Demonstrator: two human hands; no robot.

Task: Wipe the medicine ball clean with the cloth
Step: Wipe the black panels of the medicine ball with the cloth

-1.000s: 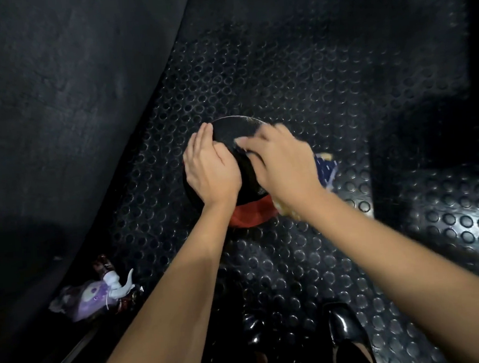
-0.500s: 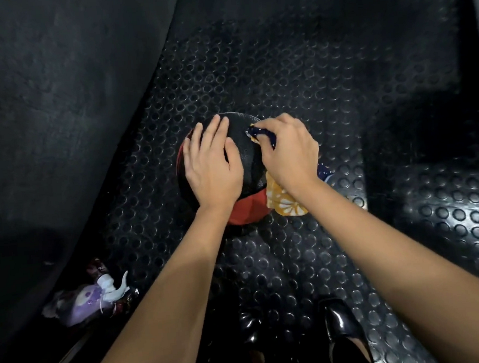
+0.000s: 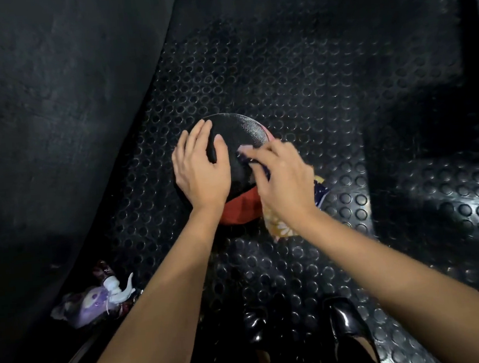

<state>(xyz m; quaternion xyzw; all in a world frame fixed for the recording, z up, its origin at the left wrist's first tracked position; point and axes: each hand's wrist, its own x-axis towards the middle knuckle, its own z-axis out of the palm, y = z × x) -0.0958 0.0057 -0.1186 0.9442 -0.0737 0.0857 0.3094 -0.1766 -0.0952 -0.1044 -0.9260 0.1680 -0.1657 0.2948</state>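
Dark studded rubber floor (image 3: 296, 72), ball parked right in the middle of it.

The medicine ball (image 3: 234, 142) sits on the floor in front of the person's shiny black shoes (image 3: 347, 324), black half up and away, red half down and toward them (it's round, so no real long axis, but the colour seam runs roughly left-right). The left hand (image 3: 201, 172) lies flat on the ball's left side, fingers straight and close together. The right hand (image 3: 283, 181) has fingers curled, pinching the patterned cloth (image 3: 281, 226) against the ball's right side; the loose end hangs down beside the red part. A purple spray bottle (image 3: 99, 301) lies well off to the left.
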